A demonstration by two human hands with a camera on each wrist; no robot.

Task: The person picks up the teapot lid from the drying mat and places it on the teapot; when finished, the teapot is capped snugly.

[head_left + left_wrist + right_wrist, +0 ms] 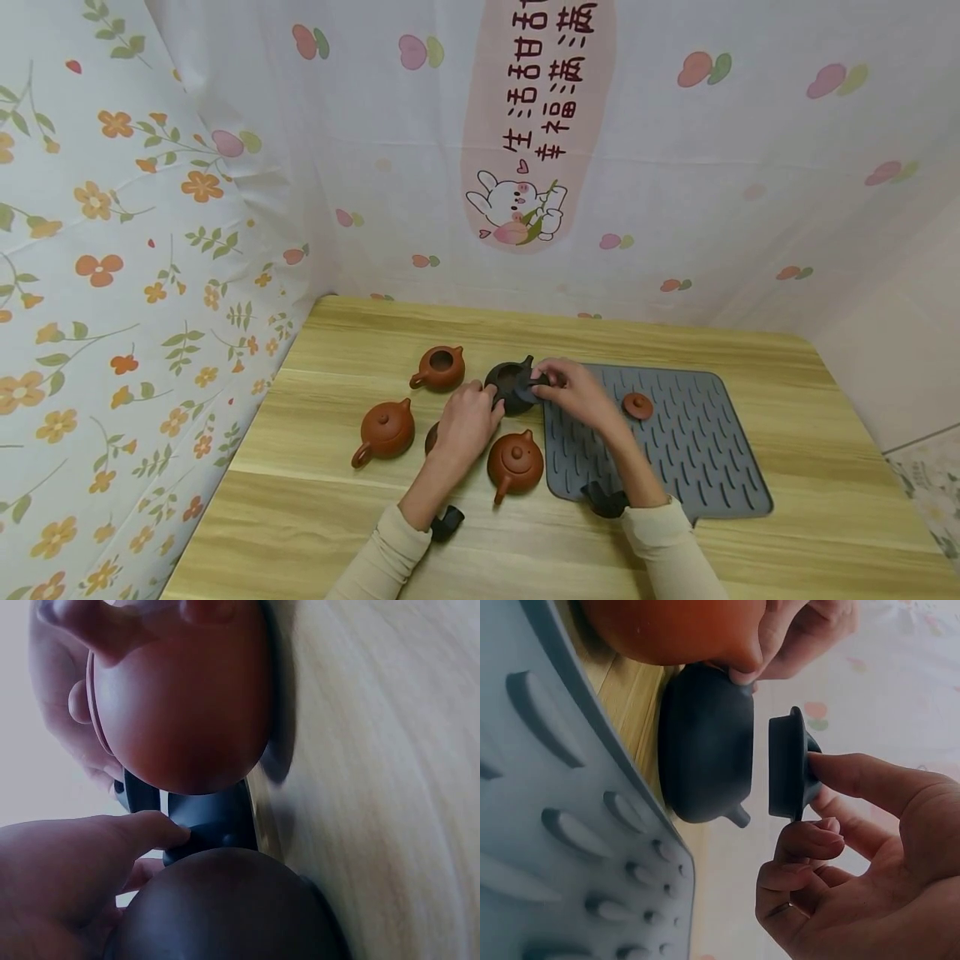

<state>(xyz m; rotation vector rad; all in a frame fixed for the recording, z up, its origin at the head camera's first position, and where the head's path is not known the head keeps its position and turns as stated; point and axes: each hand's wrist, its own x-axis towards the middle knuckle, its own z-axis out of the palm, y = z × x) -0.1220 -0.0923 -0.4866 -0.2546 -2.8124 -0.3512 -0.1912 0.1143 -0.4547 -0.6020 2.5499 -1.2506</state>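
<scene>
A black teapot (516, 407) stands uncovered on the table, its round mouth showing. My left hand (467, 421) holds it on the near left side; the handle is hidden. In the left wrist view the thumb presses against the black teapot (211, 817). Just over the mouth, my right hand (573, 390) pinches a black lid (786, 765) by its knob. A gap separates lid and pot in the right wrist view. Under my left forearm sits a dark brown teapot (225, 915), mostly covered in the head view. A reddish-brown lidded teapot (515, 462) stands nearest me.
To the left are a lidded orange-brown teapot (387, 431) and a lidless orange-brown one (442, 367). A grey ridged drying mat (705, 442) lies on the right with an orange-brown lid (637, 406) on it. A patterned cloth (375, 167) hangs behind the wooden table (300, 500).
</scene>
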